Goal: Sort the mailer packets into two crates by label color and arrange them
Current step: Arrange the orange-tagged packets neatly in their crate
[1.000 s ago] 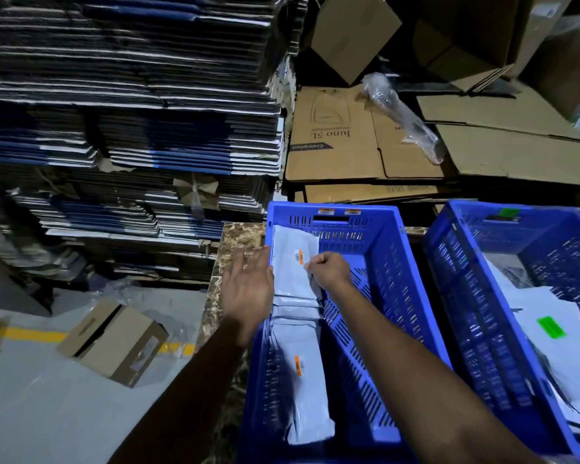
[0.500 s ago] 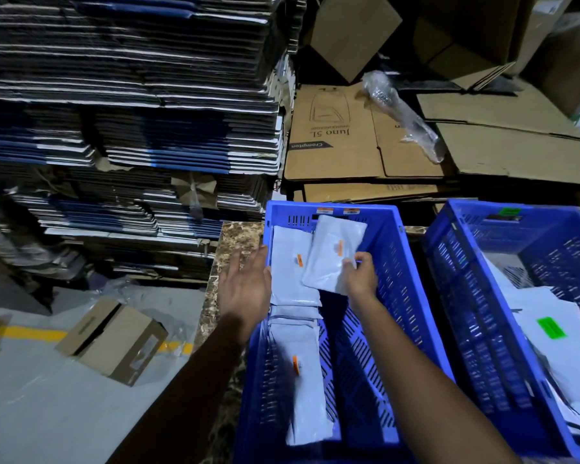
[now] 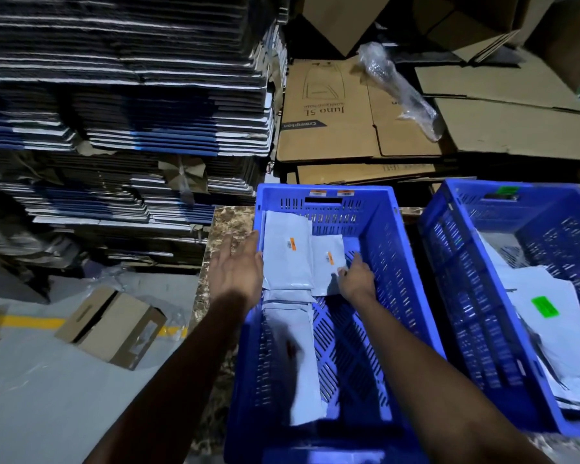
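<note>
Sorting looks well along; arranging under way, remaining packets not visible.

Left hand (image 3: 236, 271): fingers straight, spread, resting at left rim of orange-label crate (image 3: 375, 226), holding nothing.

Between hands: orange-label packets (image 3: 287, 254) in row along crate's left wall.

Right hand (image 3: 355, 279): fingers on small orange-label packet (image 3: 327, 264), setting it beside row; grip unclear.

Right of right hand: second crate (image 3: 449, 249) with loosely piled packets, green label (image 3: 544, 307) showing.

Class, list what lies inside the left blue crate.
Inside the left crate: grey mailer packets with orange labels along its left side, one under the right hand. Anything beneath the packets is covered.
</note>
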`<state>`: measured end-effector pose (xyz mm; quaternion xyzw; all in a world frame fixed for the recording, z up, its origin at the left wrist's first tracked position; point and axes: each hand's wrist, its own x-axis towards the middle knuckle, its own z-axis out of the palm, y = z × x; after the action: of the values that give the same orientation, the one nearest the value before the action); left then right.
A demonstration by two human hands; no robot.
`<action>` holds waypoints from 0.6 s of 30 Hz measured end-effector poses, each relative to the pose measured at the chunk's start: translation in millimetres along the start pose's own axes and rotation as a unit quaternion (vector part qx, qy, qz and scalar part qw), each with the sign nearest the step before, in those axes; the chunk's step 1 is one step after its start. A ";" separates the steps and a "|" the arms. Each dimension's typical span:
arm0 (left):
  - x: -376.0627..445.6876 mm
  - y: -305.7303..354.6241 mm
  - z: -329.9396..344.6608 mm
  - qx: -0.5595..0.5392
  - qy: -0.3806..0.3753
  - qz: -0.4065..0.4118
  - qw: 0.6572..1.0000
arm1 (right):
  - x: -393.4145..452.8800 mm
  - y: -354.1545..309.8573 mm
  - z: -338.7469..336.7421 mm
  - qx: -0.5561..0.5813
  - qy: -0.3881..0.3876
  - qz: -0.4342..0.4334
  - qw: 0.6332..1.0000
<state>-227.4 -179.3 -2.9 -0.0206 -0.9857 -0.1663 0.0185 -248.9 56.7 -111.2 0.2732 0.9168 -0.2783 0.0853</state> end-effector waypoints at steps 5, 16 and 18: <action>2.0 -4.4 4.9 0.008 0.023 0.029 0.999 | -78.5 6.8 11.2 0.032 -0.183 0.034 0.982; -3.0 -10.4 11.1 0.087 0.057 0.074 0.992 | -133.5 -1.2 27.2 0.111 -0.371 0.110 0.915; -1.6 -8.4 10.1 0.135 0.050 0.105 0.984 | -134.2 -0.5 29.7 0.117 -0.385 0.117 0.908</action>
<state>-226.4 -184.0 -15.2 -0.1131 -0.9892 -0.0294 0.0880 -136.9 -21.0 -94.2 0.2584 0.7350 -0.4548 0.4315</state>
